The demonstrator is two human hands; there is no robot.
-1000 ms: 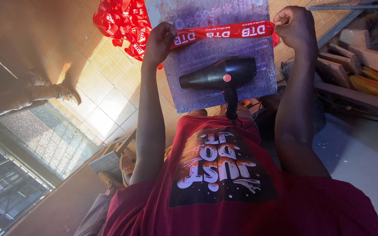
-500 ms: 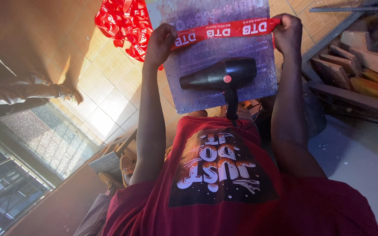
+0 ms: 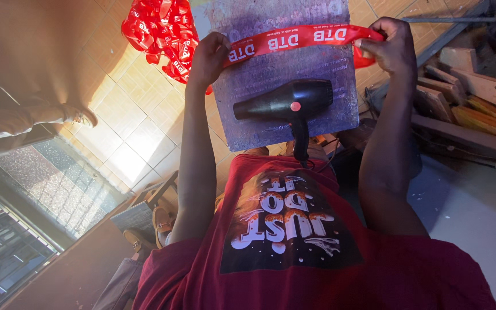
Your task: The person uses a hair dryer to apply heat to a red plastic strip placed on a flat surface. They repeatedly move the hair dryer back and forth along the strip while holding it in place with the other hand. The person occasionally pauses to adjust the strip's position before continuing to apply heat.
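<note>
One black hair dryer [image 3: 285, 102] lies on a grey board [image 3: 271, 132], just below the ribbon. Left hand [image 3: 208, 57] and right hand [image 3: 391, 49], both closed, pinch a red ribbon [image 3: 302, 39] taut between them across the board. Ribbon pile [image 3: 159, 31] beyond, on tiled floor [image 3: 127, 120].

Left hand [image 3: 206, 57] and right hand [image 3: 392, 49] pinch red ribbon [image 3: 302, 37] taut across grey board [image 3: 285, 115]. Black hair dryer [image 3: 285, 102] lies on board. Ribbon pile [image 3: 159, 31] on tiled floor [image 3: 127, 115].
</note>
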